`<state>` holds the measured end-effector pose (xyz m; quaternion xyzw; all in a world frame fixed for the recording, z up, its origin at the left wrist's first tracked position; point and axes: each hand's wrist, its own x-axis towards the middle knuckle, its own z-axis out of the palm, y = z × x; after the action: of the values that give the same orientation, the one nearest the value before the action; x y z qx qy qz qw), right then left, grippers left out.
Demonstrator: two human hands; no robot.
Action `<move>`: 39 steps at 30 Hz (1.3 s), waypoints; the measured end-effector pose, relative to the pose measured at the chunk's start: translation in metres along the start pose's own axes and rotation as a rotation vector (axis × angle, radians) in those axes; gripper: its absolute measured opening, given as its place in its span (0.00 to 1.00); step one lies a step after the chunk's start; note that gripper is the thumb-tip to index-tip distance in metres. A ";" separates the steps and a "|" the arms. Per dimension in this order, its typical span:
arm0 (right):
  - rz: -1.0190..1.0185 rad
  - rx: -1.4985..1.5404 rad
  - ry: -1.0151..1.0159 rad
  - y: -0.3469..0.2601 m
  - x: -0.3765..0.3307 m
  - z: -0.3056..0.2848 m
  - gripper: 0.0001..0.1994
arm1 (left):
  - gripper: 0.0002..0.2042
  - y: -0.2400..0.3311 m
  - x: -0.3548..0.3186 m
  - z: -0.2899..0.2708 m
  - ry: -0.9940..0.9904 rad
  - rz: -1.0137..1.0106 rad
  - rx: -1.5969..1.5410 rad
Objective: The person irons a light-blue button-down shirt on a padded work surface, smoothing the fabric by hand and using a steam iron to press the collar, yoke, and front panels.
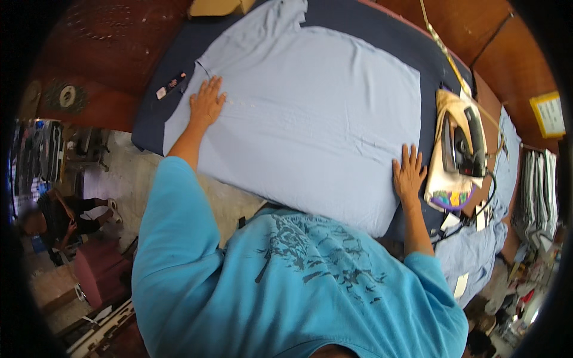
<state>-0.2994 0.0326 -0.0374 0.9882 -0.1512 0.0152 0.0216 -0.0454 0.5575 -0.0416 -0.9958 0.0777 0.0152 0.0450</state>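
A light blue shirt [310, 113] lies spread over a dark padded table [373, 42], its front edge hanging toward my body. My left hand [207, 101] rests flat on the cloth near the collar end, fingers apart. At the other end, my right hand [409, 174] lies flat across the hem edge with its fingers spread. Neither hand grips anything. Just right of my right hand, a clothes iron [462, 143] sits on a folded cream cloth [439, 179].
Beyond the iron are more light blue garments with tags [471, 256]. A small dark box-like item [171, 86] lies left of the shirt. A cardboard box [219, 6] stands at the far edge. Another person [54, 215] sits at the lower left. A cord hangs above the iron.
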 end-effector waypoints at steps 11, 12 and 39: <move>0.209 -0.164 0.318 0.145 0.126 -0.104 0.32 | 0.26 -0.022 0.068 -0.027 0.131 -0.058 -0.124; 0.200 -0.100 0.288 0.156 0.137 -0.101 0.32 | 0.26 -0.029 0.083 -0.031 0.140 -0.124 -0.146; -0.429 0.196 -0.321 -0.212 0.225 -0.164 0.23 | 0.25 0.173 0.288 -0.094 -0.109 0.888 0.402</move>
<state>-0.0249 0.1751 0.1263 0.9847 0.0621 -0.1319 -0.0956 0.2143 0.3344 0.0262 -0.8359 0.4937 0.0699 0.2295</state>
